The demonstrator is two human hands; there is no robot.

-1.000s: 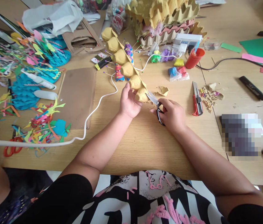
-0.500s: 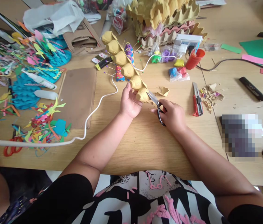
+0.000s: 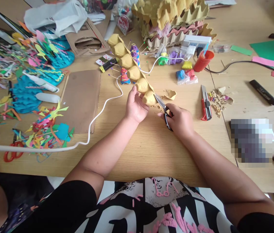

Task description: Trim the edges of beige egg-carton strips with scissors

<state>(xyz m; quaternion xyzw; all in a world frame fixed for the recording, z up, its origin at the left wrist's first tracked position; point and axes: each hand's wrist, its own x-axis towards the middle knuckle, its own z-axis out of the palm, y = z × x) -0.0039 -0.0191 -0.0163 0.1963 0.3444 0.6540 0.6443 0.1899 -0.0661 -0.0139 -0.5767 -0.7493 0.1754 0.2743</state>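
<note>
My left hand (image 3: 136, 105) grips the near end of a long yellow egg-carton strip (image 3: 133, 73), its cups facing up in a row slanting away to the upper left. In my right hand (image 3: 179, 119) is a pair of black-handled scissors (image 3: 160, 102), fingers in the loops. The blades meet the strip's right edge at the nearest cup. A torn yellow carton scrap (image 3: 170, 94) lies just beyond the scissors, with small crumbs beside it. Behind the strip stand a red and blue painted figure (image 3: 124, 76) and a purple one (image 3: 134, 53), with pins sticking out nearby.
To the right lie a red utility knife (image 3: 206, 105), a pile of shavings (image 3: 217, 103) and a red cup (image 3: 203, 61). Stacked egg trays (image 3: 173, 19) stand at the back. A white cable (image 3: 105, 105) crosses leftward past cardboard (image 3: 80, 100), paper scraps and red scissors (image 3: 13, 154).
The strip and both hands have shifted very slightly to the right. The scissors stay at the edge of the nearest cup.
</note>
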